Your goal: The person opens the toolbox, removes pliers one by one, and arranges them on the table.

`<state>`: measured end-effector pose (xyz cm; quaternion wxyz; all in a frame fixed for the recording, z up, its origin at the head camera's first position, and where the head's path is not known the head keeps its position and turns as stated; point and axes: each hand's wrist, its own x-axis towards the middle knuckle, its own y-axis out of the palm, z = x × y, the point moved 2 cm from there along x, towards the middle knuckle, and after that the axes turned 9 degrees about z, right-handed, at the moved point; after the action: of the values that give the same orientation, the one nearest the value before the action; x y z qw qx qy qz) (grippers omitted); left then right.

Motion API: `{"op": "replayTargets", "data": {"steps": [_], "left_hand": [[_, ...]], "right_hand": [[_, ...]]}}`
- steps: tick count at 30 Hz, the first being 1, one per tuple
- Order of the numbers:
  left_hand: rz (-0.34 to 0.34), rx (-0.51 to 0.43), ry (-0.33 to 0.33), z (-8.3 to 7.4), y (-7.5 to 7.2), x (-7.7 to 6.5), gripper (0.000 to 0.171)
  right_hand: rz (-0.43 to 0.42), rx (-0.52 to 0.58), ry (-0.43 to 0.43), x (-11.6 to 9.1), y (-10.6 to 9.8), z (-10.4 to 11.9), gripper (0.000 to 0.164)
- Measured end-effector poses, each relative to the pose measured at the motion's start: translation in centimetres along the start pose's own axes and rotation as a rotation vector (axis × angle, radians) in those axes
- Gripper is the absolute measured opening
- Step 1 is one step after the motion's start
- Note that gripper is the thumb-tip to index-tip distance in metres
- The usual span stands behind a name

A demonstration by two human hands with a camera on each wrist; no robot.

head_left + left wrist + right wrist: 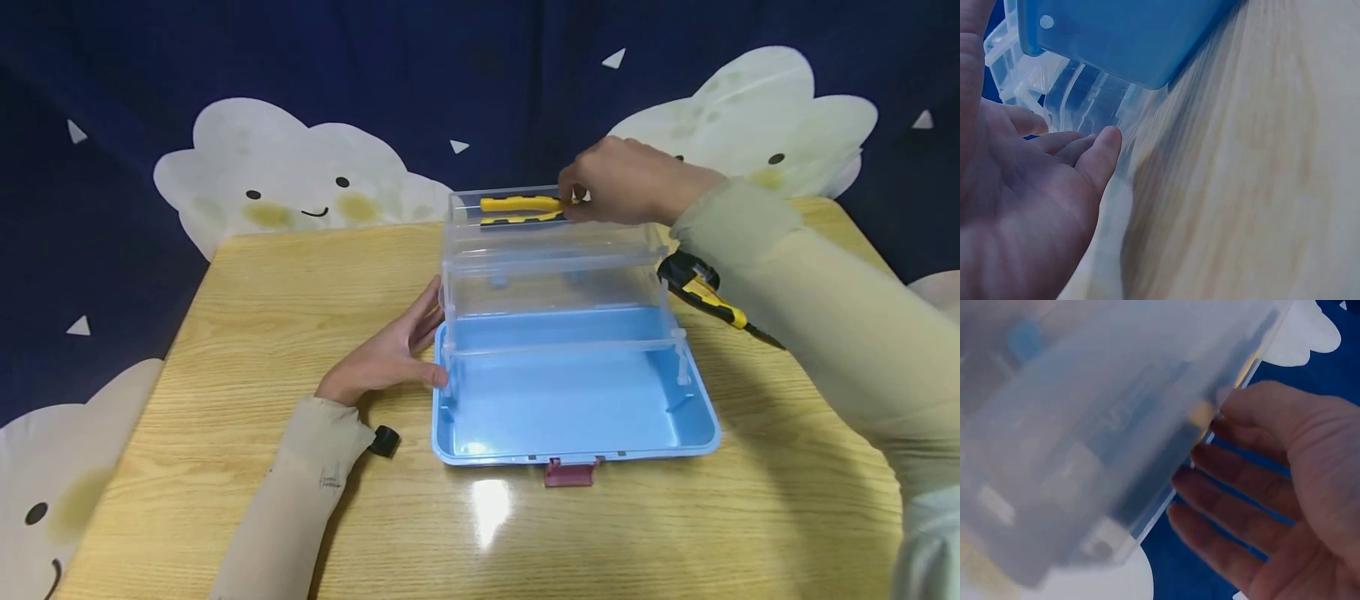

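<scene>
A blue toolbox (577, 417) stands with its clear tiered trays (551, 287) raised over the base. My right hand (626, 179) is at the top tray, fingertips pinching one end of yellow-and-black pliers (521, 204), whose two handles point left. The pliers' head is hidden by the fingers. In the right wrist view, my right hand (1285, 469) shows at the tray's edge, a bit of yellow by the fingertips. My left hand (393, 350) spreads against the toolbox's left side, thumb near the front and fingers further back. In the left wrist view its fingers look relaxed and hold nothing.
A black-and-yellow tool (705, 296) with a pointed dark end shows right of the toolbox, partly behind the right sleeve. A dark red latch (570, 473) hangs at the toolbox's front. The wooden table (315, 283) ends at a dark blue cloud-print curtain (420, 67).
</scene>
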<state>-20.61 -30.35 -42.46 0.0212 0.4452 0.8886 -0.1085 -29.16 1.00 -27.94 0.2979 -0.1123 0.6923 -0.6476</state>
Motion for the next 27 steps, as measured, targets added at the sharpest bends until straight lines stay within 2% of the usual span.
{"op": "replayTargets", "data": {"steps": [4, 16, 27], "left_hand": [[-0.002, 0.001, -0.008, 0.0, 0.0, -0.2, 0.143], [-0.006, -0.009, -0.015, -0.4, -0.1, -0.7, 0.145], [-0.003, -0.009, -0.012, -0.7, 0.1, -1.2, 0.147]], "right_hand": [[0.074, 0.066, 0.009, 0.7, -0.5, -0.3, 0.036], [0.263, 0.108, 0.062, 2.2, -1.2, -0.9, 0.045], [0.337, 0.114, 0.068, 3.2, -1.7, -0.4, 0.042]]}}
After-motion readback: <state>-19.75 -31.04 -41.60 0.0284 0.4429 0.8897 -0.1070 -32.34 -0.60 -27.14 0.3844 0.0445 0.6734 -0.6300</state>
